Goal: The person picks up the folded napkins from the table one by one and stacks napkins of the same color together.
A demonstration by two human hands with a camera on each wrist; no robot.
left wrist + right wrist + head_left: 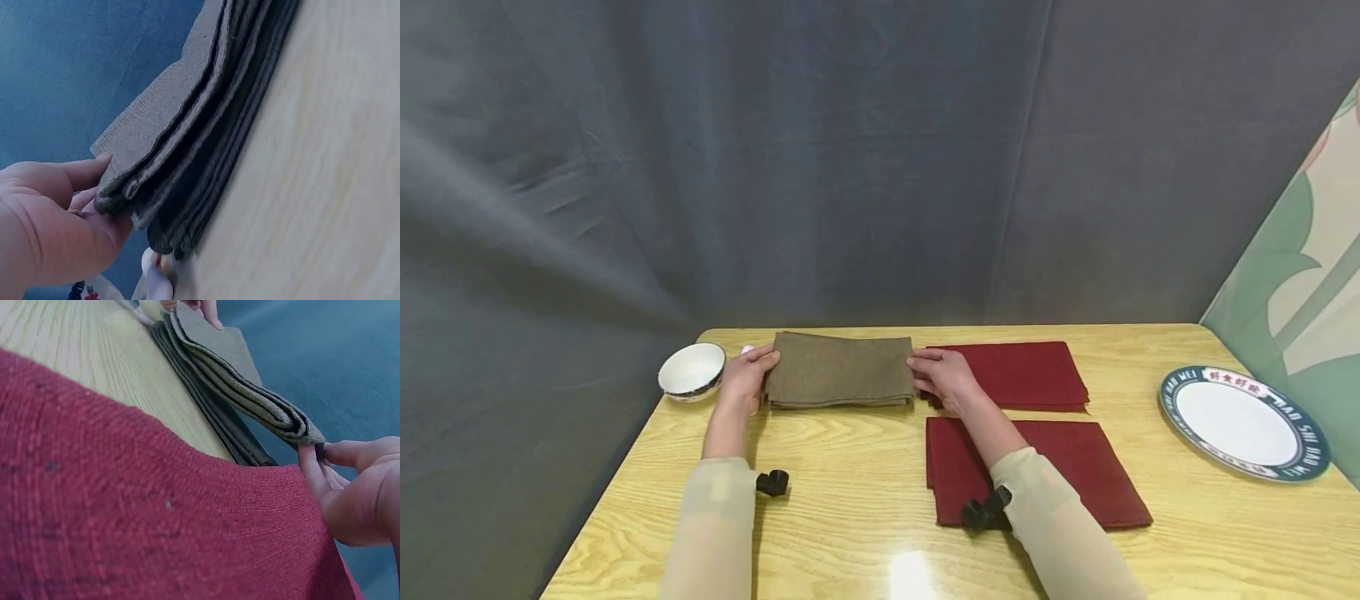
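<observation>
A folded brown cloth point(842, 371) lies lengthwise near the table's far edge, held at both short ends. At its left end my left hand point(750, 375) pinches it; the left wrist view shows the thumb point(87, 172) on top and the other fingers beneath. My right hand point(945, 377) grips the right end, fingertips point(306, 453) tucked under the fold. Below the held cloth is another dark folded layer point(206, 412), with a gap between them in the right wrist view. Whether the two layers are one piece I cannot tell.
Two folded red cloths, a far one point(1030, 375) and a near one point(1075, 467), lie beneath and beside my right arm. A white bowl point(691, 369) stands at the left edge, with a small pale object point(747, 349) near it. An oval plate point(1236, 421) lies at right.
</observation>
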